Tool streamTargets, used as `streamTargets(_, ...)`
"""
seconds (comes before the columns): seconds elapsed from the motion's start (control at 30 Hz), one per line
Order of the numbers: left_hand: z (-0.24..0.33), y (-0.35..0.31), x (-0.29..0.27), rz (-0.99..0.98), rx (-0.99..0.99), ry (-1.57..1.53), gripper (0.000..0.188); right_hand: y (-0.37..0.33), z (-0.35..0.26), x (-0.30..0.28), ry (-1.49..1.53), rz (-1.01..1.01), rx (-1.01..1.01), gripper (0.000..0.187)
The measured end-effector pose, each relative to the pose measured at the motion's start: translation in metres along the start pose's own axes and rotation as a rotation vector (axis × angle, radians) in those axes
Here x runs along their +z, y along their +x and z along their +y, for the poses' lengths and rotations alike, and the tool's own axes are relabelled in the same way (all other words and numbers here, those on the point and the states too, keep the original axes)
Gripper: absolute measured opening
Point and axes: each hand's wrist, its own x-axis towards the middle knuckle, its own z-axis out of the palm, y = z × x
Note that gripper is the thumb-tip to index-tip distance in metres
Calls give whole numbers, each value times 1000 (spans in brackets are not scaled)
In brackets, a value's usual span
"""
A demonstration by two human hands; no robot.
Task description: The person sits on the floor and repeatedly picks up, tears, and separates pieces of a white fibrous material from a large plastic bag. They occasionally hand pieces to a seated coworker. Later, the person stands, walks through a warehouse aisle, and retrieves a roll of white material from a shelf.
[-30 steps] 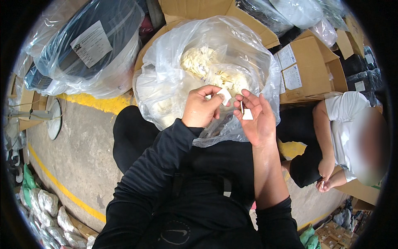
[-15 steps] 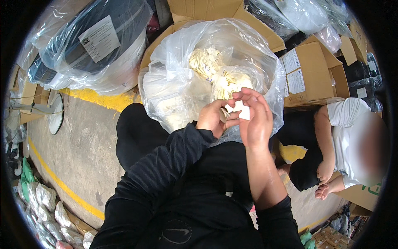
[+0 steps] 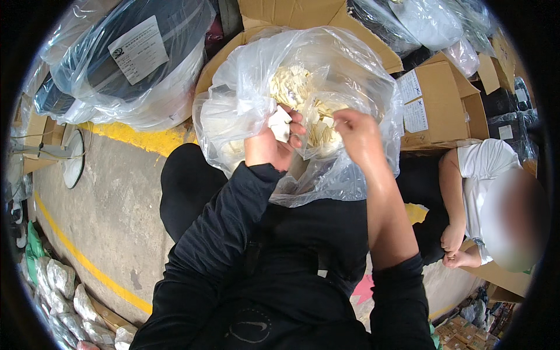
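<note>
My left hand (image 3: 273,144), palm up, cups a few small flat white pieces (image 3: 280,123) with its fingers curled round them. Over the right part of a large clear plastic bag (image 3: 233,81) is my right hand (image 3: 357,135), its fingers bent and closed together. Whether anything sits between those fingertips is hidden. Just beside them lies a heap of cream-coloured flat pieces (image 3: 321,125) in an inner clear bag. A second heap of similar pieces (image 3: 290,84) lies farther back in the large bag.
An open cardboard box (image 3: 303,13) surrounds the large bag. Another carton (image 3: 440,99) stands to the right, near a seated person in a white shirt (image 3: 484,169). Plastic-wrapped dark bundles (image 3: 128,64) fill the far left. Filled clear bags (image 3: 61,280) lie at the lower left.
My hands have moved apart. The left went left and turned palm up with the white pieces; the right left those pieces and moved over the cream heap with its fingers closing.
</note>
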Motion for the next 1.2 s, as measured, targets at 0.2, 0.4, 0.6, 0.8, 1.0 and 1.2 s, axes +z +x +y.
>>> streamTargets(0.2, -1, 4, 1, -11, -1, -16, 25, 24, 8, 39, -592, -369, 249, 22)
streamTargets(0.4, -1, 4, 1, 1, 22, 21, 24, 28, 11, 44, -490, -277, 259, 23)
streamTargets(0.6, -3, -2, 10, 106, 19, 173, 18, 11, 10, 6, -54, -153, 231, 22)
streamTargets(0.8, -16, -8, 20, 115, -40, 370, 17, -10, -8, -20, 619, -234, 389, 24)
streamTargets(1.0, -31, -11, 20, 52, -129, 269, 25, -16, -25, -22, 624, -252, 373, 21)
streamTargets(1.2, -30, -10, 20, 17, -42, 256, 24, -9, -15, -15, 548, -166, 351, 20)
